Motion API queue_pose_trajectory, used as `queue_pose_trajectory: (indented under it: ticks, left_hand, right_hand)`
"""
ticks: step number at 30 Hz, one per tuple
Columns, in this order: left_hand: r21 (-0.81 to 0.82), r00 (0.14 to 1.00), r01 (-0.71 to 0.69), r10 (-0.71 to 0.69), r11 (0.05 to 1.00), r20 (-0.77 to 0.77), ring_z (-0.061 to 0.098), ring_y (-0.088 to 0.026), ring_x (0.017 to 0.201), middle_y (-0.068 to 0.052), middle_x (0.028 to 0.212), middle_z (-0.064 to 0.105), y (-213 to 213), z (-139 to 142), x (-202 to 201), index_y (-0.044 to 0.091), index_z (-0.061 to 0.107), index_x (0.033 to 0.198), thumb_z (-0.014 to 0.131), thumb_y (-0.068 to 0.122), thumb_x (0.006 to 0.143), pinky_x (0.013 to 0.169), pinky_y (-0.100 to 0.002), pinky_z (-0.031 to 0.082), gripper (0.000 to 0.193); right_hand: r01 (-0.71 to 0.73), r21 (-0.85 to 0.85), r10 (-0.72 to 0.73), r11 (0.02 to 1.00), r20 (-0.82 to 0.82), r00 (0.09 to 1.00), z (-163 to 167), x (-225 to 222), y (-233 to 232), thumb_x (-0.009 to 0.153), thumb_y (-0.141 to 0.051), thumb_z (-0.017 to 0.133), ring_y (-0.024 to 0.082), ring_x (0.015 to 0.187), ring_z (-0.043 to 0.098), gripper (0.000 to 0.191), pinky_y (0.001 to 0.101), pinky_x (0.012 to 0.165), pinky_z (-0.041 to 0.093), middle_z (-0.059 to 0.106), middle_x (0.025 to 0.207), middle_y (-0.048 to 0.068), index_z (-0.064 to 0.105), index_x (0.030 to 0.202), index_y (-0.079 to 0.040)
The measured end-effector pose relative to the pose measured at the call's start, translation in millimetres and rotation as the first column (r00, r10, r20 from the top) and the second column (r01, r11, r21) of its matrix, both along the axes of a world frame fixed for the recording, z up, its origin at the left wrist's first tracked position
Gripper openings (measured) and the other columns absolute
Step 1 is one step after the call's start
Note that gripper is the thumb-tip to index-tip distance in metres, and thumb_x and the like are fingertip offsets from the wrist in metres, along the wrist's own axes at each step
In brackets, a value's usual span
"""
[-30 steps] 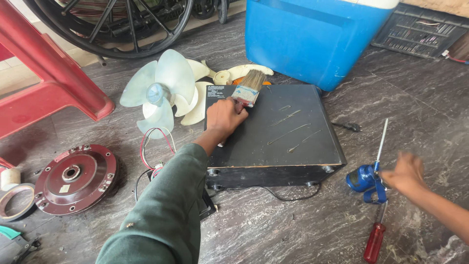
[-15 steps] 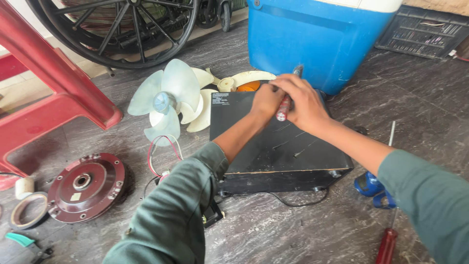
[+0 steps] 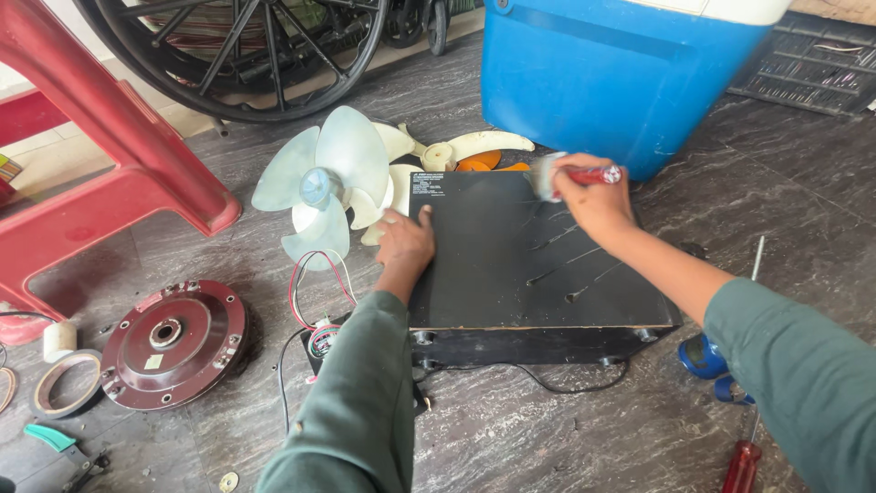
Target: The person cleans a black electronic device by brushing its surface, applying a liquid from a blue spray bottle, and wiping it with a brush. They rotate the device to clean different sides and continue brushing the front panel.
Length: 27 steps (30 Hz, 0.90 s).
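On the floor, the left hand point(image 3: 406, 245) presses flat on the black box's point(image 3: 520, 260) left edge while the right hand point(image 3: 593, 192), grip clamped on a brush point(image 3: 570, 175), dusts its far corner; sweeping across seems due next.

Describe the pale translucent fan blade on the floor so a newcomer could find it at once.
Start at the big blue plastic cooler box, then the flat black box before it. Just past that box's left edge, above the left hand, lies the pale green translucent fan blade. Unlike the cream blades beside it, it has a blue hub.
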<state>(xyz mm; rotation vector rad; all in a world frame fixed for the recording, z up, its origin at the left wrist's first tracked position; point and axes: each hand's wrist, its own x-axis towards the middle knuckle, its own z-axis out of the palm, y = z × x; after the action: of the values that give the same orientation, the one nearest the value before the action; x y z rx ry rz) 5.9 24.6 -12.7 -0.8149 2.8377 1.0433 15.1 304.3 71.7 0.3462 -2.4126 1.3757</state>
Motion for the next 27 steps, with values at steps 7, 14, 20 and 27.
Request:
queue_pose_trajectory:
  ticks: [7,14,20,27]
  left_hand:
    - [-0.113,0.958,0.252,-0.264,0.961,-0.113,0.065,-0.045,0.113,-0.028,0.123,0.064,-3.5,-13.0,-4.4,0.000,0.040,0.134,0.037,0.062,0.102,0.096,-0.054,0.050,0.070]
    - [-0.086,0.956,0.249,-0.259,0.965,-0.135,0.068,-0.045,0.109,-0.028,0.113,0.069,-0.1,-16.2,0.2,-0.002,0.046,0.124,0.036,0.061,0.104,0.094,-0.052,0.052,0.066]
    - [-0.076,0.953,0.254,-0.263,0.964,-0.149,0.067,-0.046,0.108,-0.029,0.114,0.069,-3.2,-22.6,-4.0,-0.002,0.044,0.127,0.037,0.060,0.105,0.094,-0.053,0.051,0.066]
    - [-0.161,0.939,0.250,-0.280,0.955,-0.201,0.065,-0.046,0.105,-0.031,0.122,0.060,-2.1,-21.5,0.9,0.000,0.023,0.151,0.043,0.064,0.097,0.089,-0.054,0.050,0.087]
  right_hand:
    - [-0.034,0.169,0.035,0.985,-0.003,0.999,22.0,0.5,12.2,0.097,-0.019,0.070,0.012,0.081,0.071,0.015,0.0297,0.073,0.056,0.076,0.088,0.005,0.075,0.094,-0.005]
    - [0.134,0.242,-0.097,0.961,-0.158,0.983,28.2,-4.0,18.9,0.093,-0.016,0.071,0.014,0.075,0.071,0.011,0.0306,0.068,0.056,0.076,0.085,0.005,0.077,0.095,-0.007]
    - [-0.334,0.111,0.332,0.936,0.044,0.942,22.1,-18.4,-36.8,0.092,-0.014,0.073,0.012,0.080,0.071,0.012,0.0309,0.072,0.057,0.075,0.088,0.008,0.075,0.097,-0.003]
    - [0.396,0.649,-0.411,0.650,-0.138,0.901,26.7,-25.0,56.1,0.086,-0.025,0.077,0.041,0.081,0.071,0.018,0.0522,0.075,0.057,0.073,0.082,0.021,0.079,0.088,-0.007]
